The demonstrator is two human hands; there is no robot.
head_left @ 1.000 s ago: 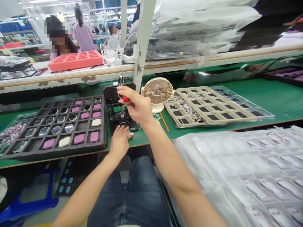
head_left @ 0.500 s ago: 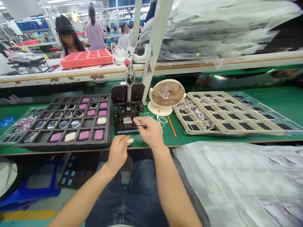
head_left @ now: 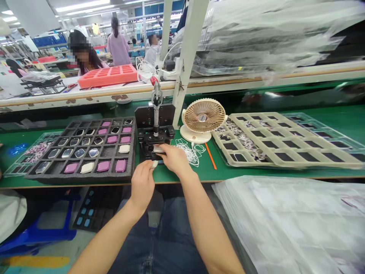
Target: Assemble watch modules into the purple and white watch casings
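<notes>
My left hand (head_left: 143,184) is closed in a pinch on a small white piece (head_left: 154,164), mostly covered by the fingers, just in front of the black toggle-clamp press (head_left: 156,131). My right hand (head_left: 175,158) reaches into the press from the right, its fingers closed round the edge of a pale watch case (head_left: 157,149) at the nest. Whether a thin tool is also in that hand is hidden. The press lever with its red tip (head_left: 154,80) stands upright.
Left of the press lies a grey foam tray (head_left: 81,177) with purple, white and dark-screened watch cases. A beige fan (head_left: 203,116), a tangled white cable (head_left: 188,152) and an orange stick (head_left: 210,156) are to its right. Beige trays (head_left: 285,161) lie farther right.
My right hand has moved slightly left and lower into the press, onto the pale case. The thin dark tool that showed in its fingers is out of sight. My left hand stays near the press front.
</notes>
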